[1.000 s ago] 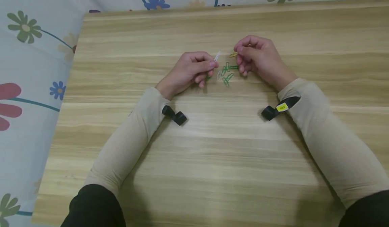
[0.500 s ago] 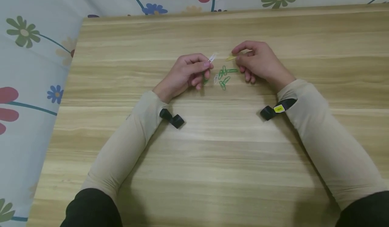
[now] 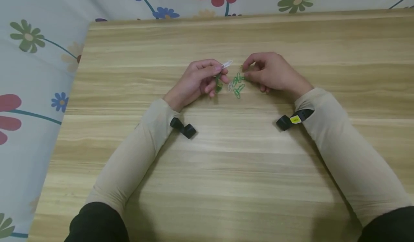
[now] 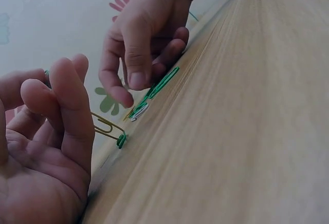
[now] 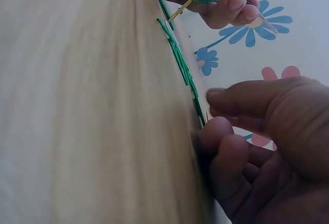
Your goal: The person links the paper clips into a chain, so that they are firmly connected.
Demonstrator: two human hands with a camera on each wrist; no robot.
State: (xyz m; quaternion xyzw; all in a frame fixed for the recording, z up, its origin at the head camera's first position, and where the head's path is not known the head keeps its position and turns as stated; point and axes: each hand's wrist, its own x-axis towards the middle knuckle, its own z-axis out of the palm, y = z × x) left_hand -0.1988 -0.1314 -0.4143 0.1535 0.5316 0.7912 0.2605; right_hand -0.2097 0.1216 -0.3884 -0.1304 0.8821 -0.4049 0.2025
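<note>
So the left hand (image 3: 203, 74) is pinching a white paper clip (image 3: 228, 64), and a little string is dangling under those fingers: an upper green clip (image 5: 205, 1), then a yellow clip (image 4: 109, 125), then a lower green clip (image 4: 122, 141). Fingers are hiding whether the white one is actually linking to the string. The right hand (image 3: 271, 69) is gripping nothing I can see — thumb and index are standing apart right at the loose green clips (image 3: 238, 78), with a loose yellow clip (image 3: 241, 66) sitting by the index fingertip. IMO a few things are looking risky. The pinch is covering such a skinny bit of wire that a small slip could be dropping the whole string. The hanging end is dangling near the pile, so it could be snagging a loose white clip (image 3: 230, 86) or its neighbours. And with the green ones lying bunched up, the right fingertips could be nudging the wrong one. As for the setup, everything's resting on a wood-grain tabletop (image 3: 226, 155), and a pale flower-print fabric (image 3: 32, 80) is running along the far and left sides.
</note>
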